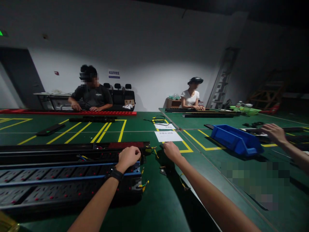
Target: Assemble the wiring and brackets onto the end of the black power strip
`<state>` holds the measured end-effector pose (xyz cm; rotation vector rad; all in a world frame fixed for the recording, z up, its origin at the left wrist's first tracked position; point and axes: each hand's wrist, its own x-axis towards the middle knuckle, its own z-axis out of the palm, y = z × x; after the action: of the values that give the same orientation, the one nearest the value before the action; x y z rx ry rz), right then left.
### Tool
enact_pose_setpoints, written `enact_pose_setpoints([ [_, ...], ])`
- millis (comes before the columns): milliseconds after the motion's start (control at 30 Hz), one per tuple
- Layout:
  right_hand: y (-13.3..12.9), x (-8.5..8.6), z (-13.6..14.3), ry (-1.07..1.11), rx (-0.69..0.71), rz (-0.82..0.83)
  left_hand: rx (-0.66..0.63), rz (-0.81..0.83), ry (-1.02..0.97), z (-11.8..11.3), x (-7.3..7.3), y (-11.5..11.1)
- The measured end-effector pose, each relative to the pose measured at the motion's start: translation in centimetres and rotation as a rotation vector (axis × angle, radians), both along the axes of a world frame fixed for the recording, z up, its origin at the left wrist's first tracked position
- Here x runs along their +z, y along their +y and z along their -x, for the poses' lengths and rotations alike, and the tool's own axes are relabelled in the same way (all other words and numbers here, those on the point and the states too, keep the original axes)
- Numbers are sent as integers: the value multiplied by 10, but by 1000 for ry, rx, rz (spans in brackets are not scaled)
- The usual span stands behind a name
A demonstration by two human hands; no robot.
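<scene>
Several long black power strips (65, 170) with rows of outlets and red dots lie side by side on the green table, at the left. Over their right ends is my left hand (129, 158), wearing a dark wristband, its fingers curled closed; what they hold is hidden. Short yellow-green wires (145, 185) stick out of the strip ends close by. To the right, my right hand (172, 150) is closed with the fingertips pinched, by a white printed sheet (169, 136). Whatever is in that pinch is too small to name. A small dark metal piece (163, 170) lies below this hand.
A blue bin (233, 141) stands right of centre, with a co-worker's hand (275, 133) beside it. Black cables (159, 120) lie beyond the sheets. A long red rail (116, 113) runs along the far edge. Two people (94, 93) sit across the table.
</scene>
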<state>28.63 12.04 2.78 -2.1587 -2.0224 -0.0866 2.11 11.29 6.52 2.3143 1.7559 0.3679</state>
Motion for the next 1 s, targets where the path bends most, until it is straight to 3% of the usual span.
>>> enact_pose_setpoints([
  [467,-22,2,61,81,58,8,-37,-24,23,4,-4,3],
  [800,-30,6,48,94,-25,92,-21,-23,41,2,1,-1],
  [1000,-46,21,47,1,-20,92,-36,-48,50,2,-2,0],
])
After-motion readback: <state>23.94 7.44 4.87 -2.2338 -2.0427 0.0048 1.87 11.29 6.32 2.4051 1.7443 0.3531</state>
